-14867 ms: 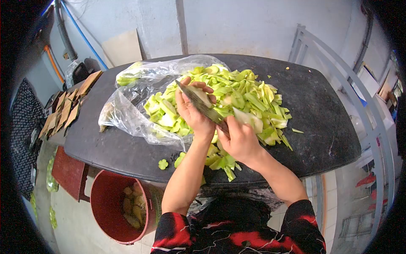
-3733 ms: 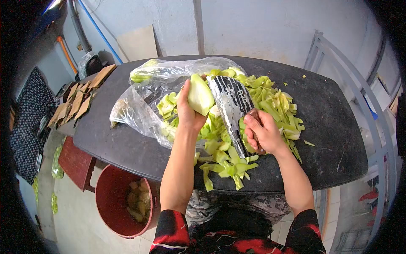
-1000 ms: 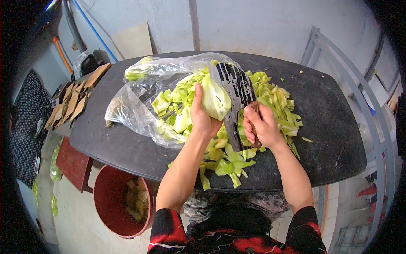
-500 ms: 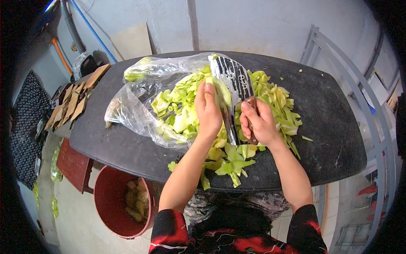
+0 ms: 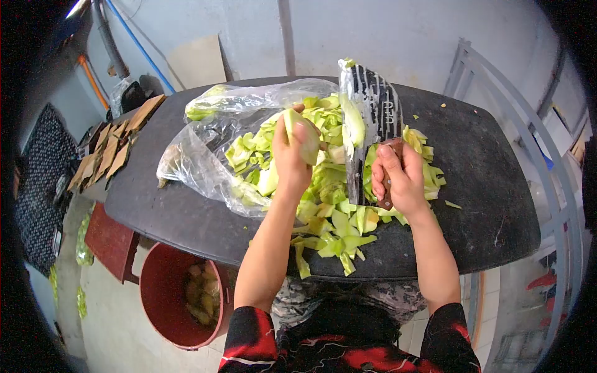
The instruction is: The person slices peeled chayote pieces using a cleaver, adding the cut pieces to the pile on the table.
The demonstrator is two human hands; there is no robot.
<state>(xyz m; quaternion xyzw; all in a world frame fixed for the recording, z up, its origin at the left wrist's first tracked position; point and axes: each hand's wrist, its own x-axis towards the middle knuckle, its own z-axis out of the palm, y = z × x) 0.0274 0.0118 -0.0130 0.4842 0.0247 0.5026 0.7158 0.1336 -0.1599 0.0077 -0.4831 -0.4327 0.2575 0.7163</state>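
Note:
My left hand [image 5: 292, 152] is wrapped round a pale green peeled vegetable [image 5: 303, 138] above the table. To its right, my right hand [image 5: 398, 177] grips the brown wooden handle of a wide cleaver [image 5: 379, 105], its blade upright. A light green slice [image 5: 352, 123] clings to the blade's left side, apart from the vegetable. Beneath both hands, a heap of green slices and peelings [image 5: 339, 233] spreads over the dark table [image 5: 485, 193]. A clear plastic bag [image 5: 193, 168] lies left of the heap, with more green pieces in and against it.
Below the table's left front edge stands a red bucket [image 5: 158, 298] with pale chunks inside, beside a red stool [image 5: 109, 241]. Cardboard pieces [image 5: 112, 149] lie off the table's left end. A grey metal railing [image 5: 541, 149] runs along the right, and a wall stands behind.
The cleaver has moved right and up, away from the vegetable, carrying a slice on its blade. My left hand has shifted slightly left with the vegetable, which now looks narrower.

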